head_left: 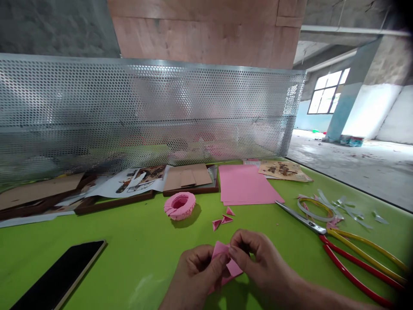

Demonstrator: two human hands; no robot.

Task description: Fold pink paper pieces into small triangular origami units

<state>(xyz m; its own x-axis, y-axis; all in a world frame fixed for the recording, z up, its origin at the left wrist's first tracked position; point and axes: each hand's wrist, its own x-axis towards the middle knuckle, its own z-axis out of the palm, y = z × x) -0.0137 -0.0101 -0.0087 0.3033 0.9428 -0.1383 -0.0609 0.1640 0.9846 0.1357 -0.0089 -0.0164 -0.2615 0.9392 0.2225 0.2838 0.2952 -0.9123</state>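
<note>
Between my two hands, just above the green table, is a small piece of pink paper, partly folded. My left hand pinches it from the left, thumb on top. My right hand grips its upper right edge between thumb and fingertips. The fingers hide part of the paper's folds. Beyond the hands lie several small folded pink triangles. A pink ring of folded paper pieces sits behind them to the left.
Large scissors with red and yellow handles lie at right, near a tape roll and clear scraps. Pink sheets lie at the back. A phone rests at left. Brown frames line a perforated metal screen.
</note>
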